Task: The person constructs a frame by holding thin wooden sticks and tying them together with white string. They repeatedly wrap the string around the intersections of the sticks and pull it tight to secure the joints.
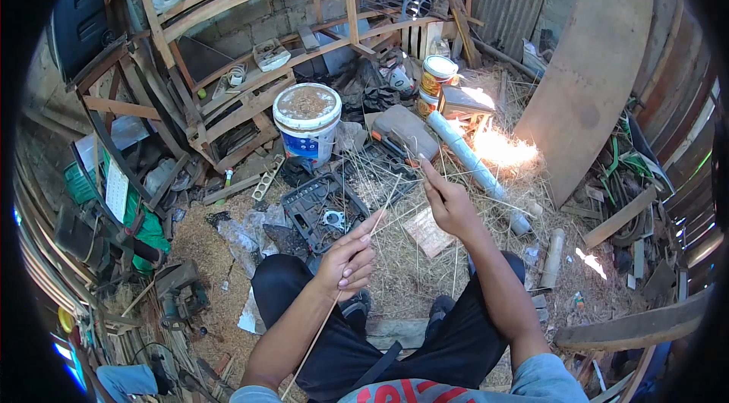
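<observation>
My left hand (pixel 351 260) is closed around a long thin strip (pixel 313 344), pale like bamboo or wood. The strip slants from beside my left forearm up past my fingertips. Opposite it, my right hand (pixel 452 209) is raised with curled fingers, the index finger and thumb pointing forward. Whatever my right fingers hold, if anything, is too small to make out. A small wooden board (pixel 427 231) lies on the straw-covered ground just below my right hand. Loose thin strips and shavings are scattered around it.
An open tool case (pixel 317 209) lies ahead of my left hand, with a white-and-blue bucket (pixel 305 126) behind it. A grey case (pixel 405 132) and a long pipe (pixel 474 162) lie farther forward. At right leans a large wooden sheet (pixel 596 61); a power tool (pixel 181 293) sits at left.
</observation>
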The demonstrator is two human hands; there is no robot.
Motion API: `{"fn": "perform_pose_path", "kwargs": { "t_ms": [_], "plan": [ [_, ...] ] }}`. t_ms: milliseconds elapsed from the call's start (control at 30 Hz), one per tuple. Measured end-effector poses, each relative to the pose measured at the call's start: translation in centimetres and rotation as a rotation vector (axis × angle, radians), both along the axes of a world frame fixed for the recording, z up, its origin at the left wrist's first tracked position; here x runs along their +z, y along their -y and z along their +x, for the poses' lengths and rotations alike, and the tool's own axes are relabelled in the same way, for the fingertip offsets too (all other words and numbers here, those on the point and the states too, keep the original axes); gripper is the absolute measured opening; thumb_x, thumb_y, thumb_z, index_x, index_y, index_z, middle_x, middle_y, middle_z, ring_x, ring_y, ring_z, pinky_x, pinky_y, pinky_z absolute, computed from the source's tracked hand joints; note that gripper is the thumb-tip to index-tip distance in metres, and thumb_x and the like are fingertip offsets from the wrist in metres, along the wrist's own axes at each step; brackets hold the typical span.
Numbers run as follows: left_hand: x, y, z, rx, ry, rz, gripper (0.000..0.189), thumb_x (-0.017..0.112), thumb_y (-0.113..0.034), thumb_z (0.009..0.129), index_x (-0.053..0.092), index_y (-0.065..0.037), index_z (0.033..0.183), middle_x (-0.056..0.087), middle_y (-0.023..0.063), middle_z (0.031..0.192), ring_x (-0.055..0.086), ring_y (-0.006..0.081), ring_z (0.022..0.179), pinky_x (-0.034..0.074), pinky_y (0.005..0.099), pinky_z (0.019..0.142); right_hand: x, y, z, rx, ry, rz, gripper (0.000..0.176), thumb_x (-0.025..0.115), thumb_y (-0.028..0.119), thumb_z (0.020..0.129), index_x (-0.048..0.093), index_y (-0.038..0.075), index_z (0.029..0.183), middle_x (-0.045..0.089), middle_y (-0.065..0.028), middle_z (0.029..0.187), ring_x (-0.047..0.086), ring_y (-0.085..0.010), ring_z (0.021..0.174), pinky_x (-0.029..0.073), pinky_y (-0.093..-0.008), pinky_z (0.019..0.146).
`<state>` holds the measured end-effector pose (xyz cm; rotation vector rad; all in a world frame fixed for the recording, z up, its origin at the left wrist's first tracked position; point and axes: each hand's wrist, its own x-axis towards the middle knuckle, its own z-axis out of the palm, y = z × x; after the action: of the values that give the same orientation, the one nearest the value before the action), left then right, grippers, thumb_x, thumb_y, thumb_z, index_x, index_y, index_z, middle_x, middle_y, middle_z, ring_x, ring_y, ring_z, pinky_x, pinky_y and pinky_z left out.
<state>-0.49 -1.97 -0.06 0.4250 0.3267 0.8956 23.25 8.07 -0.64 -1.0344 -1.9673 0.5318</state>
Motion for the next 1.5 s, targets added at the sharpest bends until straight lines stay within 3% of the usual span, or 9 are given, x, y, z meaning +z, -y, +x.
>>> {"fn": "perform_pose_path", "kwargs": {
  "t_ms": [200, 300, 400, 533, 967, 1133, 1300, 1433, 1500],
  "plan": [
    [0.2, 0.0, 0.0, 0.031, -0.003, -0.060, 0.051, 0.031, -0.010, 0.103, 0.024, -0.019, 0.153, 0.030, -0.0017, 0.046, 0.027, 0.0059, 0.030, 0.025, 0.0184, 0.029, -0.6, 1.1, -1.8, 0.120, 0.095, 0.182, 0.056, 0.053, 0.005, 0.090, 0.044, 0.016, 0.144, 0.067, -0.0191, 0.081, 0.067, -0.0281, 0.066, 0.052, -0.0375, 0.064],
    [0.3, 0.4, 0.1, -0.023, -0.013, -0.009, 0.051, 0.031, -0.009, 0.103, 0.024, -0.018, 0.153, 0.030, -0.0018, 0.046, 0.027, 0.0060, 0.030, 0.026, 0.0189, 0.029, 0.0, -1.4, 0.8, -0.179, 0.099, -0.254, 0.045, 0.048, 0.015, 0.098, 0.045, 0.014, 0.143, 0.067, -0.0145, 0.076, 0.065, -0.0222, 0.065, 0.050, -0.0348, 0.063],
    [0.0, -0.2, -0.3, -0.012, 0.070, -0.072, 0.051, 0.029, -0.009, 0.103, 0.023, -0.018, 0.153, 0.031, -0.0006, 0.047, 0.029, 0.0069, 0.031, 0.026, 0.0195, 0.029, -2.1, -3.7, 2.2, -0.201, -0.177, 0.041, 0.040, 0.046, 0.021, 0.103, 0.048, 0.005, 0.140, 0.059, -0.0019, 0.067, 0.054, -0.0139, 0.058, 0.047, -0.0298, 0.062],
    [-0.6, -0.4, -0.5, -0.001, 0.133, -0.083, 0.052, 0.031, -0.009, 0.102, 0.024, -0.019, 0.153, 0.030, -0.0023, 0.049, 0.027, 0.0052, 0.032, 0.024, 0.0188, 0.028, -1.1, -1.2, 0.3, -0.079, -0.349, -0.263, 0.039, 0.043, 0.024, 0.104, 0.054, -0.004, 0.128, 0.050, 0.0008, 0.065, 0.047, -0.0086, 0.057, 0.040, -0.0254, 0.056],
    [-0.6, -0.6, -0.5, 0.020, 0.197, -0.070, 0.056, 0.032, -0.009, 0.097, 0.025, -0.017, 0.152, 0.034, 0.0005, 0.053, 0.032, 0.0086, 0.035, 0.029, 0.0205, 0.031, -1.6, 1.1, -3.0, 0.006, -0.381, -0.231, 0.040, 0.045, 0.023, 0.103, 0.048, -0.003, 0.134, 0.048, 0.0013, 0.066, 0.045, -0.0058, 0.061, 0.039, -0.0250, 0.057],
    [-1.4, -1.4, -0.5, 0.094, 0.136, -0.030, 0.048, 0.032, -0.010, 0.098, 0.033, -0.007, 0.147, 0.038, 0.0026, 0.055, 0.036, 0.0100, 0.038, 0.033, 0.0218, 0.034, -2.6, 0.6, -2.8, 0.014, -0.396, -0.298, 0.029, 0.054, 0.026, 0.101, 0.062, 0.000, 0.109, 0.051, 0.0035, 0.067, 0.043, -0.0034, 0.060, 0.036, -0.0221, 0.055],
    [-0.6, -6.3, -0.5, 0.446, -0.171, 0.152, 0.028, 0.043, -0.015, 0.100, 0.049, -0.005, 0.126, 0.058, 0.0062, 0.078, 0.059, 0.0146, 0.069, 0.049, 0.0245, 0.057, -2.2, 0.8, -3.1, 0.030, -0.357, -0.555, 0.026, 0.064, 0.026, 0.095, 0.066, 0.001, 0.089, 0.056, 0.0038, 0.067, 0.048, -0.0031, 0.060, 0.038, -0.0222, 0.053],
    [0.6, -10.2, -0.9, 0.629, -0.180, 0.214, 0.022, 0.045, -0.016, 0.101, 0.052, -0.008, 0.120, 0.064, 0.0087, 0.108, 0.060, 0.0195, 0.107, 0.051, 0.0352, 0.087, -1.5, 2.3, -4.7, 0.140, -0.455, -0.728, 0.029, 0.062, 0.026, 0.096, 0.063, -0.001, 0.107, 0.058, 0.0017, 0.065, 0.049, -0.0043, 0.054, 0.037, -0.0221, 0.048],
    [0.1, -10.8, -1.2, 0.638, -0.137, 0.235, 0.021, 0.048, -0.016, 0.100, 0.052, -0.009, 0.119, 0.062, 0.0084, 0.114, 0.057, 0.0210, 0.113, 0.046, 0.0393, 0.094, -1.8, 2.6, -4.9, 0.209, -0.374, -0.823, 0.039, 0.060, 0.029, 0.096, 0.056, 0.000, 0.122, 0.061, -0.0014, 0.064, 0.045, -0.0055, 0.045, 0.033, -0.0228, 0.042]
  ]
}}
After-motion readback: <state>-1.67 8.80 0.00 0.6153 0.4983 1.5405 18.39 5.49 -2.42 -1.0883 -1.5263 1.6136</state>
